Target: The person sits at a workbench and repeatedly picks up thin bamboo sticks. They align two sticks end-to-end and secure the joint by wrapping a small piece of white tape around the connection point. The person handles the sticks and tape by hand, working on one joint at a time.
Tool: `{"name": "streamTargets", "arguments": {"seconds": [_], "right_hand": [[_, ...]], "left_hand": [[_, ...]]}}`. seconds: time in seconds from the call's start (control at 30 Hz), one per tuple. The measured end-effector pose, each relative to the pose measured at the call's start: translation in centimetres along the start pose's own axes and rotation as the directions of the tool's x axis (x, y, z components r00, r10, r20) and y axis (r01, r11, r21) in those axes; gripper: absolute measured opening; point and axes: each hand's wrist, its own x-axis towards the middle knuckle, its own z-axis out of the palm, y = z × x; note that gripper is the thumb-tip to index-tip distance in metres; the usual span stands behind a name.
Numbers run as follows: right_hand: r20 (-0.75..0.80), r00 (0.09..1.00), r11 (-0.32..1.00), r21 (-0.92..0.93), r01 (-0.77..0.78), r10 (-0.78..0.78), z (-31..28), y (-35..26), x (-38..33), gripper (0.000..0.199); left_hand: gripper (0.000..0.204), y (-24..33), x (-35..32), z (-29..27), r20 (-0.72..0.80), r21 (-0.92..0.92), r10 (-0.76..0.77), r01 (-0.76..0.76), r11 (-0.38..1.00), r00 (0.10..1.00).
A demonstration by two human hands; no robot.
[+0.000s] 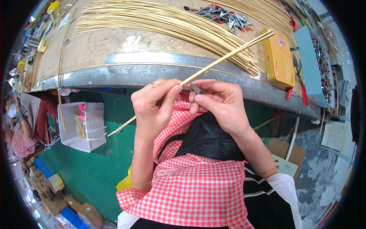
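My left hand (154, 105) is closed around a thin bamboo strip (228, 55), pinched between thumb and fingers at the centre of the frame; the strip slants from the lower left, past my fingers, up to the upper right, where its far end lies over the edge of a yellow tin box (279, 57). My right hand (221, 103) sits just beside the left, fingers curled around a small grey metal blade (196, 88) whose tip is close against the strip, right where my left thumb holds it. Both hands hover just in front of the tabletop (99, 45), above my lap, which is covered by a red-and-white checked apron (198, 191) and a black mesh bag (207, 137). On the tabletop, across the top of the frame, lies a wide fan of bamboo strips (164, 19), with a heap of small pliers (225, 15) behind it. To the right of the yellow box stands a blue tray (307, 57) filled with small tools. At the lower left, on the green floor (95, 171), is a white plastic bin (85, 126).
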Motion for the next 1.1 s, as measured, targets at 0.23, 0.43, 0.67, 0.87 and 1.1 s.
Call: {"name": "streamTargets", "arguments": {"seconds": [0.23, 0.43, 0.67, 0.87, 1.1], "right_hand": [[0.014, 0.988, 0.943, -0.294, 0.154, -0.156, 0.0, 0.0, -0.3, 0.024], [0.027, 0.981, 0.951, -0.242, 0.192, -0.191, 0.0, 0.4, -0.4, 0.024], [0.007, 0.993, 0.978, -0.172, 0.115, -0.116, -0.1, 0.3, -0.4, 0.023], [0.021, 0.988, 0.959, -0.238, 0.151, -0.151, 0.0, 0.2, -0.5, 0.022], [-0.002, 0.918, 0.846, -0.391, 0.363, -0.395, -0.7, -1.5, 0.3, 0.019]], "left_hand": [[0.005, -0.1, -0.1, 0.1, 0.000, 0.000, 0.010, -0.010, 1.000, 1.000], [0.005, 0.2, -0.1, 0.0, 0.013, -0.007, 0.001, -0.001, 1.000, 1.000], [0.006, 0.0, -0.4, 0.4, 0.062, -0.055, -0.002, 0.005, 0.998, 0.998], [0.008, 0.1, -0.1, 0.2, 0.091, -0.070, -0.029, 0.036, 0.997, 0.995], [0.008, -0.1, 0.1, -0.7, 0.242, -0.189, -0.095, 0.143, 0.972, 0.966]]}}
